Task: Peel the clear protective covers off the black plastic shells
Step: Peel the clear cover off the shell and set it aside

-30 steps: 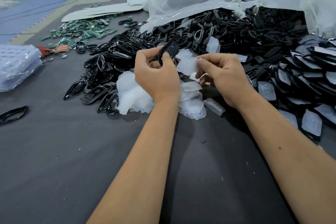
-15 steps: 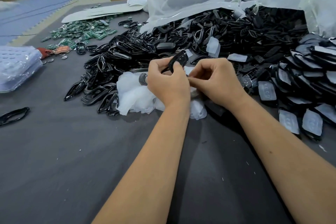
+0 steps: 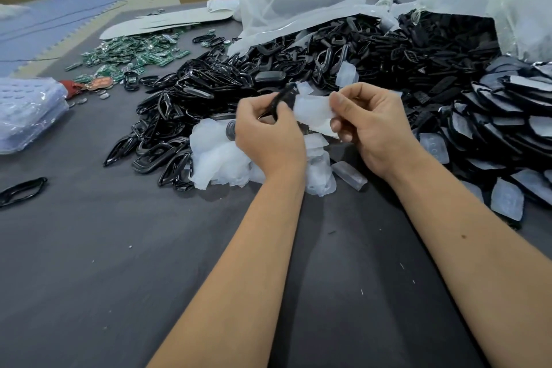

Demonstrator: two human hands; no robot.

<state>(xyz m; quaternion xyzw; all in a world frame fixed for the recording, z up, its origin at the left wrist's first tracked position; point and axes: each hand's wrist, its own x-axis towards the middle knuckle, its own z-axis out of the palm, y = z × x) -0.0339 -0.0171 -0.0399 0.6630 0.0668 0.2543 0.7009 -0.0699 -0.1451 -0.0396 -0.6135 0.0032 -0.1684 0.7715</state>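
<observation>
head view is showing the left hand pinching a small black plastic shell edge-on between thumb and fingers, above the near side of the dark grey bench. the right hand is gripping a clear, milky protective cover that is stretching between the two hands; whether its far end is clinging to the shell or already free is hard to tell. both grips are clenched, one on the shell, one on the film. the shell is looking light, stiff and glossy, so likely slippery; holding it by its rims is seeming safest. the cover is looking thin, limp and easy to crumple, best taken at a lifted corner and drawn away low and flat. just below the hands a heap of peeled clear covers is lying, with film-covered shells to the right and a pile of black frames to the left.
</observation>
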